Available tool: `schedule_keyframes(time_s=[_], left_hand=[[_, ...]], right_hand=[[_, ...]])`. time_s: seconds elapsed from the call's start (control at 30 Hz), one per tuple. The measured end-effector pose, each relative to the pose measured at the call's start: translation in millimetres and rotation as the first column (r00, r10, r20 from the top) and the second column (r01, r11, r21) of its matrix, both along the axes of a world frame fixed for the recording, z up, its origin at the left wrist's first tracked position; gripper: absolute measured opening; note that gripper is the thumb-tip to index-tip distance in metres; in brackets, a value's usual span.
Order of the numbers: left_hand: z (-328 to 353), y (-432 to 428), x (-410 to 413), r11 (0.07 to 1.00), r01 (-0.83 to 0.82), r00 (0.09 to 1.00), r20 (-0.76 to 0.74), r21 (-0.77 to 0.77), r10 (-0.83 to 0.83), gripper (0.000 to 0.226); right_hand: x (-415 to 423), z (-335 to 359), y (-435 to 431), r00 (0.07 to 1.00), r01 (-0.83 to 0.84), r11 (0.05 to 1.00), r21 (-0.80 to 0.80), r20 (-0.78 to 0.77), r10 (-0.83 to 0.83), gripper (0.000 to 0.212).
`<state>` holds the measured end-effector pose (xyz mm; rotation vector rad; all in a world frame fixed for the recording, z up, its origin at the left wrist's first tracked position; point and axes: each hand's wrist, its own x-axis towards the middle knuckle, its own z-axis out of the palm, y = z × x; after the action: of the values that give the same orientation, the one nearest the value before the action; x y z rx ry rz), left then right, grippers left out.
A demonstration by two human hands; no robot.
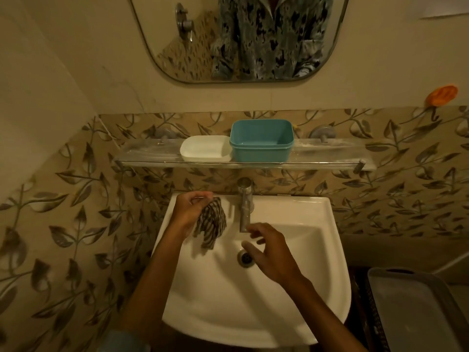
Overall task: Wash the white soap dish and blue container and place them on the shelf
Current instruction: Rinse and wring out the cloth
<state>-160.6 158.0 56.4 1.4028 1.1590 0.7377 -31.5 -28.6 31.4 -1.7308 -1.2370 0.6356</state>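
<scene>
The white soap dish (203, 148) and the blue container (261, 141) stand side by side, touching, on the glass shelf (147, 151) above the sink. My left hand (187, 212) grips a striped cloth (212, 224) that hangs over the sink's back left. Over the basin my right hand (269, 252) hovers with fingers spread and loose, just below the tap spout, holding nothing.
A steel tap (245, 204) rises at the back of the white sink (291, 301); the drain (245, 257) lies under my right fingers. A mirror (238, 36) hangs above the shelf. An orange holder (441, 95) sticks to the right wall. A grey tray (418, 313) sits lower right.
</scene>
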Motion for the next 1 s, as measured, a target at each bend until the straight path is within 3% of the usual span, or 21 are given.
schedule_keyframes(time_s=[0.17, 0.33, 0.43, 0.5, 0.63, 0.83, 0.93, 1.0], left_hand=[[48, -40, -16, 0.997, 0.073, 0.994, 0.079, -0.017, -0.071, 0.004], [71, -67, -27, 0.998, 0.051, 0.981, 0.186, -0.029, -0.045, 0.005], [81, -73, -33, 0.997, 0.042, 0.972, 0.233, -0.06, -0.027, 0.005], [84, -79, -38, 0.995, 0.077, 0.968, 0.246, -0.069, -0.058, 0.006], [81, -90, -45, 0.989, 0.149, 0.978, 0.141, 0.023, -0.151, 0.008], [58, -117, -41, 0.939, 0.321, 0.947, -0.062, 0.12, -0.316, 0.011], [49, -134, -29, 0.837, 0.523, 0.848, -0.194, 0.159, -0.493, 0.023], [54, -153, -16, 0.73, 0.668, 0.744, -0.106, 0.143, -0.66, 0.038]], right_hand=[[-26, 42, 13, 0.981, -0.099, 0.995, -0.005, -0.17, 0.096, 0.064], [-47, 57, -3, 0.986, -0.085, 0.99, 0.114, -0.135, 0.1, 0.048], [-56, 54, -14, 0.993, 0.079, 0.976, 0.204, -0.098, -0.059, 0.021], [-57, 52, -19, 0.975, 0.219, 0.942, 0.256, -0.1, -0.199, 0.016], [-47, 61, -30, 0.934, 0.337, 0.913, 0.228, -0.202, -0.295, 0.024], [-27, 91, -57, 0.956, 0.276, 0.951, 0.139, -0.143, -0.257, 0.029], [-13, 103, -73, 0.983, 0.185, 0.977, 0.104, -0.004, -0.185, 0.028], [-5, 108, -85, 0.99, 0.116, 0.991, 0.069, 0.068, -0.12, 0.027]])
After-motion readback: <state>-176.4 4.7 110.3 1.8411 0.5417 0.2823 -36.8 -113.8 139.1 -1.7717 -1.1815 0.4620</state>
